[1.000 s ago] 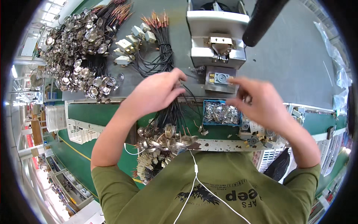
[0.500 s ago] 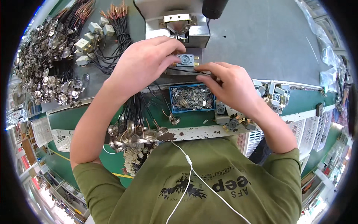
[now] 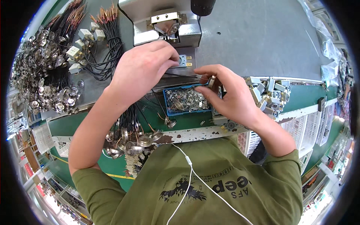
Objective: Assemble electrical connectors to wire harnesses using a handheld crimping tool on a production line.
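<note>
My left hand [image 3: 146, 62] is closed, its thumb and fingertips pinching the left end of a small grey block [image 3: 183, 61] with brass terminals sticking out on the right. That block lies flat just in front of a metal bench press [image 3: 167, 30]. To its right, my right hand [image 3: 232, 90] is closed on a round metal cap [image 3: 212, 81], held edge-on between thumb and fingers. A thin black wire [image 3: 183, 75] runs from this cap leftward to below my left hand, which hides its other end.
A blue tray [image 3: 168, 113] of small metal terminals sits between my forearms. Capped wires [image 3: 129, 138] hang over the bench edge. More wire bundles [image 3: 48, 56] and grey blocks [image 3: 77, 52] lie at left, with a pile of grey blocks [image 3: 273, 95] at right. A black cylinder [image 3: 202, 6] stands beyond the press.
My right hand has turned and shifted slightly, so the metal cap now shows between its fingers. My left hand stays at the grey block. The whole view has shifted a little.
</note>
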`<action>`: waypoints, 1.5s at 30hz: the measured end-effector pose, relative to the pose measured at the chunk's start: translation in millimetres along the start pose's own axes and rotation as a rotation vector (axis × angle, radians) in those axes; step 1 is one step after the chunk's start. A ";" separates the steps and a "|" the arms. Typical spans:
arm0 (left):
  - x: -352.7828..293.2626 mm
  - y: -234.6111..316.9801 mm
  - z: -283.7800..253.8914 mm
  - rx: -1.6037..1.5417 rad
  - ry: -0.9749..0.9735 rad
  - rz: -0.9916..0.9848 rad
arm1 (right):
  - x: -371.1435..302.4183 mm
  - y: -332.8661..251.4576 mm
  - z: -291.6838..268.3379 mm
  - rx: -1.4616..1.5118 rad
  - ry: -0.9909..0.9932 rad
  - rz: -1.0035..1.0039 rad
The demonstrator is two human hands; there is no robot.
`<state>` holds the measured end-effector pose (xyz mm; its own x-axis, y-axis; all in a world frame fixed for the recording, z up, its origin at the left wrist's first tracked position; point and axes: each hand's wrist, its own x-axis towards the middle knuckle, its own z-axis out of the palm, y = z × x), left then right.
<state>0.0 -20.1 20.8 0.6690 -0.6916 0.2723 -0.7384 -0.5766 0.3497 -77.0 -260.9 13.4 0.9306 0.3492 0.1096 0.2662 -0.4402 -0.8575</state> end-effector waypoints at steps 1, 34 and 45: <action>0.2 0.7 0.7 -0.033 -0.007 -0.035 | -1.3 -0.6 -0.1 0.000 -0.004 0.001; -36.2 4.0 -51.7 -0.155 -0.079 -0.047 | 37.1 -5.9 8.6 0.507 -0.066 0.189; -29.8 4.5 -42.2 -0.194 -0.029 -0.103 | 34.5 -6.3 13.8 0.538 0.092 0.286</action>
<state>-19.7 16.2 52.1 0.7355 -0.6469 0.2014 -0.6340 -0.5522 0.5414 -50.1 -234.7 15.6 0.9706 0.1956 -0.1402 -0.1392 -0.0189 -0.9901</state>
